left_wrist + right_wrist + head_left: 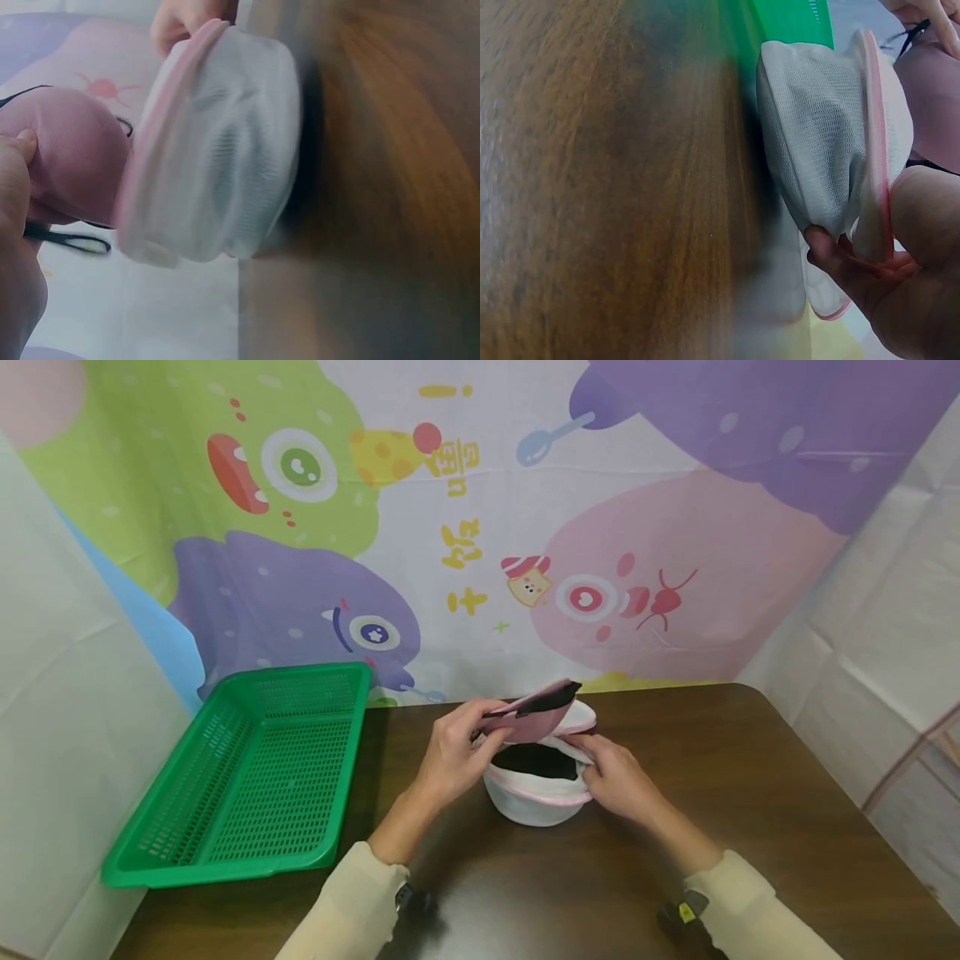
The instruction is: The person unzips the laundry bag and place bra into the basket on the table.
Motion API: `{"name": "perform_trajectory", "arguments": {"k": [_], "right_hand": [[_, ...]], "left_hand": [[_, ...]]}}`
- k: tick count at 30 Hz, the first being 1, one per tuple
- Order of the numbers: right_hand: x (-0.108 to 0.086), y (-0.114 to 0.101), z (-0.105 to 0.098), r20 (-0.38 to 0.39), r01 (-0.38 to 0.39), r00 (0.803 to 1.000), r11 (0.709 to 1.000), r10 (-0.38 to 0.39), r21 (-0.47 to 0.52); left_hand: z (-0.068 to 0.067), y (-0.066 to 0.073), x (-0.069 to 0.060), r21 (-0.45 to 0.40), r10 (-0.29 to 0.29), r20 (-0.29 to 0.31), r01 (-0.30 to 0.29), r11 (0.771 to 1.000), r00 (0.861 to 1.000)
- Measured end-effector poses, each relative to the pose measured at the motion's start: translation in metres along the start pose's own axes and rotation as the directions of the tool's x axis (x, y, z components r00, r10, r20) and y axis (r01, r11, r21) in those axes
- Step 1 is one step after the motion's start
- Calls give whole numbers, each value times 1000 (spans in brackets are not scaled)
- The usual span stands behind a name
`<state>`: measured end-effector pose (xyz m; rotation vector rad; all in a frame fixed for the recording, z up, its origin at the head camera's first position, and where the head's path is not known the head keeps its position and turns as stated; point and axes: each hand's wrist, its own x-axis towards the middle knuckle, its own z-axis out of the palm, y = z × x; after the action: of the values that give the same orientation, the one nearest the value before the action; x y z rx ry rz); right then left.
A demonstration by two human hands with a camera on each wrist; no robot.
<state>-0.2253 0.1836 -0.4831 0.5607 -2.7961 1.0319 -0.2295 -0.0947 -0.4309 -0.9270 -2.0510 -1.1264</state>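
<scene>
My left hand [459, 745] pinches a pink bra [534, 720] with a black inner side. It holds the bra above the opening of a round white mesh laundry bag [536, 808] with pink trim. In the left wrist view, a pink cup [79, 154] is outside the bag, with a thin black strap loop [79, 241] hanging below the fingers. My right hand [624, 781] grips the rim of the bag at its right side. The bag's lid [582, 717] is folded back behind the opening. Something black [536, 761] shows inside the bag; its kind cannot be made out.
A green perforated plastic basket [347, 777] stands on the left of the dark wooden table [750, 793]. Behind the table hangs a cloth [480, 652] with cartoon figures. White sheets close off both sides.
</scene>
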Motion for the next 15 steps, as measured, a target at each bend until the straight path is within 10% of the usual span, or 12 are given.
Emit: {"name": "perform_trajectory", "arguments": {"k": [15], "right_hand": [[0, 1, 0, 33, -32, 999, 999, 31, 6]], "left_hand": [[-12, -3, 16, 55, 37, 9, -37, 998, 999]]}}
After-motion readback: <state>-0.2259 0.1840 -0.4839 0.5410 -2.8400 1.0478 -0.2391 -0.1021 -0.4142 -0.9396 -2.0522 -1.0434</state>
